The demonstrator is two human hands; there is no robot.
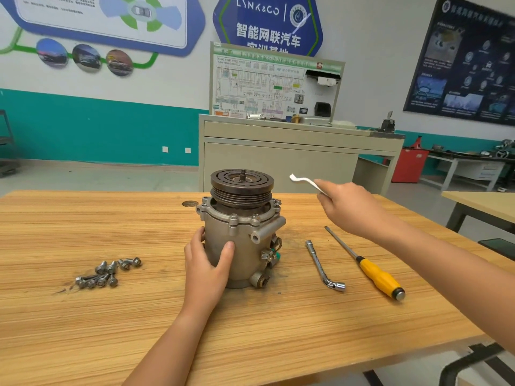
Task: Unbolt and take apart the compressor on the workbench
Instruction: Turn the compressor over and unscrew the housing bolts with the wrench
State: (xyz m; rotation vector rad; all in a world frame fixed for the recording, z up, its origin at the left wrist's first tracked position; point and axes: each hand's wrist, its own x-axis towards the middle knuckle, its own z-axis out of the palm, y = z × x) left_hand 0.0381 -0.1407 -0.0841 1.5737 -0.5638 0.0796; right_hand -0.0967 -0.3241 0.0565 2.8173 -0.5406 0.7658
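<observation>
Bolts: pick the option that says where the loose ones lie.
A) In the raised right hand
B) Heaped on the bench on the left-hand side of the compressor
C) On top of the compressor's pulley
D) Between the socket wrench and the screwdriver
B: the bolts lie in a heap on the bench on the left-hand side of the compressor, apart from it, while the socket wrench and screwdriver lie on its other side.

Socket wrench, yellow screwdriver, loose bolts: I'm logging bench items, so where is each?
L-shaped socket wrench (317, 261), head view, middle of its shaft.
Yellow-handled screwdriver (377, 275), head view, on the yellow handle.
Loose bolts (107, 271), head view, a bolt near the pile's middle.
</observation>
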